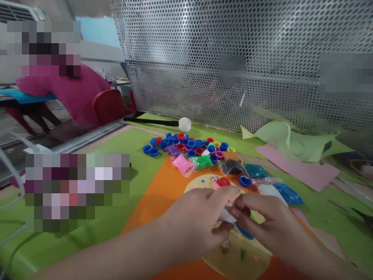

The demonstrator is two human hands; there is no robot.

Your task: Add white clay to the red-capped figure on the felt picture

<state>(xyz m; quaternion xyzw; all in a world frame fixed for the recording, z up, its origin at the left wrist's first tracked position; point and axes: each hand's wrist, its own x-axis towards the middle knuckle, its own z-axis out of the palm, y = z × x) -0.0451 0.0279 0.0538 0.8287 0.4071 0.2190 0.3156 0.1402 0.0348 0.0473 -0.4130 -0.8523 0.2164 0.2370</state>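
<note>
Over a round cream-coloured board (pixel 210 260), my left hand (pixel 195 217) is closed on a small white piece (pixel 227 215), maybe soft clay; its exact kind is unclear. The fingers of my right hand (pixel 264 217) pinch at the same piece from the other side. Partly hidden beneath my hands, the board carries a red dome (pixel 223 182), a blue shape (pixel 245 232) and small green tufts. It lies on an orange sheet (pixel 148 210). A blue bottle cap (pixel 245 181) sits just beyond the board.
Many bottle caps (pixel 190 144) lie behind the board, beside clear packets of coloured clay (pixel 203 161). A black stick ends in a white ball (pixel 184 124). Pink paper (pixel 297 165) lies at right, before a perforated metal screen (pixel 186 58). A person in pink (pixel 78 93) sits at left.
</note>
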